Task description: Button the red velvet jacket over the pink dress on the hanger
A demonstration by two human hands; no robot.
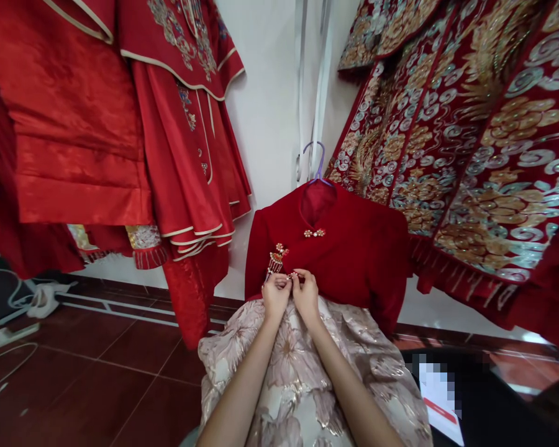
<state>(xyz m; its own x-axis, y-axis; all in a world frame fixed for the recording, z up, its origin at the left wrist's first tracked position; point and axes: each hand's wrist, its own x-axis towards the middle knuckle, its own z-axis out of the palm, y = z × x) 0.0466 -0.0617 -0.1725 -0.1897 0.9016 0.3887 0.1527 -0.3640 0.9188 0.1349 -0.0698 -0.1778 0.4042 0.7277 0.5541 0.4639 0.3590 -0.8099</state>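
A dark red velvet jacket (349, 242) lies against a pale floral skirt with metallic threads (289, 385), its collar on a purple hanger (317, 162). At the jacket's lower front, my left hand (276, 297) and my right hand (306, 297) meet, thumbs and fingers pinched together. Between the fingertips is a small gold-coloured clasp (291, 277), mostly covered by them. Just above my left hand a jewelled brooch with hanging beads (277, 257) sits on the velvet. A similar clasp with pearls (314, 233) is closed at the collar opening.
Red garments with cream edging (186, 149) hang on the left. An embroidered red robe with fringe (470, 149) hangs on the right. White metal rack bars (121, 310) run low along the tiled floor (135, 372). A phone (440, 403) lies on a black surface at lower right.
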